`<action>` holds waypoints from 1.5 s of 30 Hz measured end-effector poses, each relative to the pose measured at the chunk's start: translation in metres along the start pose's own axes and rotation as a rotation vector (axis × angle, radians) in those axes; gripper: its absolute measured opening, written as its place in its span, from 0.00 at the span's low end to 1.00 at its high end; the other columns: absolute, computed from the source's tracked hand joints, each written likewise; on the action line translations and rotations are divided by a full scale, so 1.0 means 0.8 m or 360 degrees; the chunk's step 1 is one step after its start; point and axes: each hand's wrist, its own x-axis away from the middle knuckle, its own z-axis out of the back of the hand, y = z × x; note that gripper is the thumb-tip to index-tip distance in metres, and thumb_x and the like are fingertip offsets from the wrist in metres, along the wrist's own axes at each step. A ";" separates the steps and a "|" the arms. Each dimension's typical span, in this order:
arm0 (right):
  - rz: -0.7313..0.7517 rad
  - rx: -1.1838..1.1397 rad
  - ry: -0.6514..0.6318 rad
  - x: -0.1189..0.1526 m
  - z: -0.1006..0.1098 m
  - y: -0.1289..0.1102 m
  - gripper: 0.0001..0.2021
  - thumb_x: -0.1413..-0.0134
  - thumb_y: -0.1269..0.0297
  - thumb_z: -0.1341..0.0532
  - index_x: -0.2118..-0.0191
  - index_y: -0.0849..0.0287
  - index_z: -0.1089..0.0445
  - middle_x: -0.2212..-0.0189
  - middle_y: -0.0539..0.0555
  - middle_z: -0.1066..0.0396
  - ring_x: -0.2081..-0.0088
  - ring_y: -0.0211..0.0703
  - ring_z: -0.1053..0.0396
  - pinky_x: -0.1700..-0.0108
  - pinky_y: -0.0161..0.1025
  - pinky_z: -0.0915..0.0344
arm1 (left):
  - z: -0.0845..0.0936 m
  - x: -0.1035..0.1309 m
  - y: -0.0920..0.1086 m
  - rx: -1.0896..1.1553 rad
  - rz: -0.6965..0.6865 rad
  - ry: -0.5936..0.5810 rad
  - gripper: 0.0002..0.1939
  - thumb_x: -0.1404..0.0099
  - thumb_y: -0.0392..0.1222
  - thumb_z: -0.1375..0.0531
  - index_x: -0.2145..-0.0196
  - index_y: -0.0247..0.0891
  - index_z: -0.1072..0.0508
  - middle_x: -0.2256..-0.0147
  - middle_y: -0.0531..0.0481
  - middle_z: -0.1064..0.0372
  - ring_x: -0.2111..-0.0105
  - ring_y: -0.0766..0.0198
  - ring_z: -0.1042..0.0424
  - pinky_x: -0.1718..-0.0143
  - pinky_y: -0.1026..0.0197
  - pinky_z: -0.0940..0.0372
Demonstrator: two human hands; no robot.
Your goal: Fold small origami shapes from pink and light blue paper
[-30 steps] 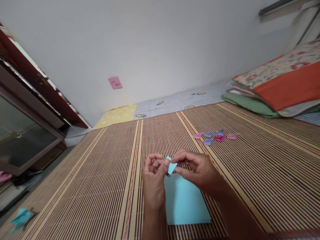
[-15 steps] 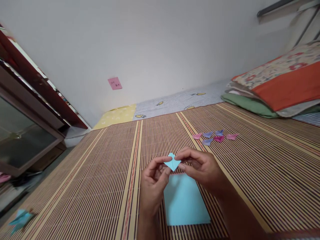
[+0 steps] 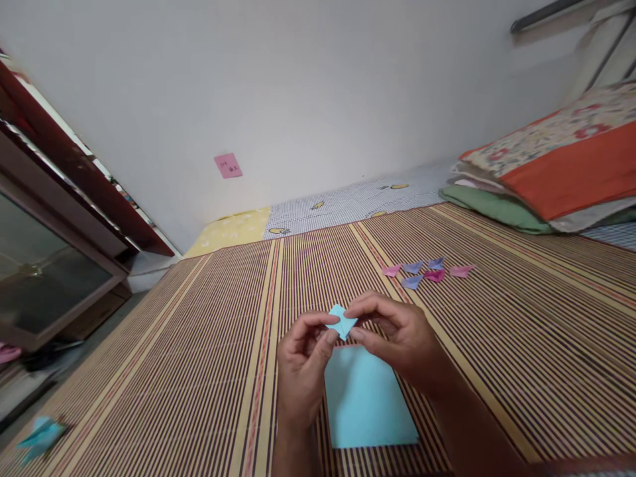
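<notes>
A small light-blue folded paper (image 3: 342, 327) is pinched between both hands above the mat. My left hand (image 3: 305, 361) grips its left side, with the thumb in front near the lower corner and a forefinger across the face. On the right side, my right hand (image 3: 397, 338) holds it between thumb and forefinger. The paper looks diamond-shaped, with a crease down its middle. Beneath the hands lies a stack of light-blue paper sheets (image 3: 368, 397). The other fingers are curled behind the paper and partly hidden.
Several small folded paper pieces, pink and purple (image 3: 434, 275), lie beyond my right hand on the striped mat (image 3: 213, 344). Crumpled blue paper (image 3: 44, 434) sits at the lower left. Folded bedding (image 3: 561, 165) is piled at the right. A pink note (image 3: 228, 165) is on the wall.
The folded paper has tilted slightly and shifted a little to the left. Both hands keep their pinch, with fingers and thumbs moved slightly.
</notes>
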 end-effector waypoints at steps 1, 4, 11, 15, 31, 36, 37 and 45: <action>0.0011 0.0008 0.0010 0.000 -0.001 0.001 0.09 0.44 0.74 0.35 0.60 0.53 0.24 0.62 0.51 0.27 0.57 0.43 0.27 0.56 0.39 0.29 | 0.000 0.000 -0.001 -0.0019 -0.0026 0.0016 0.03 0.35 0.40 0.33 0.62 0.43 0.20 0.66 0.52 0.25 0.67 0.67 0.27 0.64 0.67 0.31; 0.0034 0.0033 0.0032 0.002 -0.002 0.003 0.08 0.44 0.73 0.34 0.60 0.53 0.24 0.62 0.50 0.27 0.57 0.43 0.27 0.56 0.39 0.30 | -0.001 0.000 -0.003 -0.0072 -0.0099 0.0045 0.02 0.34 0.39 0.34 0.63 0.43 0.20 0.65 0.52 0.25 0.65 0.67 0.27 0.63 0.67 0.32; 0.0230 0.0286 0.0073 0.000 -0.004 -0.004 0.06 0.43 0.72 0.33 0.62 0.54 0.24 0.64 0.51 0.26 0.59 0.44 0.27 0.56 0.41 0.30 | -0.001 0.001 -0.003 -0.0134 -0.0084 0.0061 0.02 0.32 0.40 0.35 0.61 0.43 0.21 0.65 0.53 0.26 0.66 0.66 0.27 0.65 0.67 0.32; 0.0307 0.0344 0.0093 -0.002 -0.007 -0.006 0.04 0.40 0.71 0.34 0.62 0.54 0.25 0.64 0.51 0.25 0.60 0.44 0.26 0.58 0.40 0.29 | -0.001 0.002 -0.003 -0.0111 -0.0050 0.0094 0.04 0.33 0.41 0.34 0.60 0.42 0.21 0.66 0.52 0.26 0.68 0.67 0.29 0.68 0.68 0.33; 0.0369 0.0383 0.0114 -0.002 -0.012 -0.007 0.06 0.42 0.73 0.33 0.61 0.54 0.24 0.62 0.52 0.25 0.57 0.44 0.26 0.54 0.42 0.31 | -0.006 0.001 -0.001 -0.0132 -0.0172 0.0166 0.02 0.34 0.40 0.34 0.63 0.42 0.21 0.67 0.53 0.26 0.67 0.67 0.26 0.66 0.68 0.31; 0.0340 0.0363 0.0129 -0.002 -0.013 -0.004 0.03 0.40 0.69 0.33 0.63 0.53 0.24 0.62 0.52 0.25 0.57 0.46 0.26 0.55 0.44 0.30 | -0.008 0.000 -0.001 -0.0181 -0.0183 0.0236 0.02 0.35 0.40 0.33 0.66 0.40 0.21 0.68 0.51 0.25 0.68 0.65 0.25 0.67 0.66 0.30; 0.0334 0.0349 0.0139 -0.002 -0.014 -0.003 0.03 0.40 0.69 0.33 0.63 0.53 0.24 0.62 0.53 0.25 0.57 0.46 0.26 0.54 0.44 0.30 | -0.009 0.000 -0.001 -0.0182 -0.0190 0.0253 0.02 0.35 0.39 0.33 0.66 0.40 0.21 0.68 0.51 0.25 0.68 0.65 0.25 0.66 0.66 0.30; 0.0161 0.0255 0.0278 0.000 -0.028 -0.002 0.03 0.41 0.69 0.34 0.62 0.53 0.24 0.62 0.52 0.29 0.64 0.42 0.30 0.65 0.40 0.31 | -0.010 0.000 -0.005 -0.0173 -0.0227 0.0352 0.02 0.36 0.39 0.32 0.66 0.40 0.20 0.68 0.51 0.23 0.66 0.64 0.24 0.65 0.65 0.28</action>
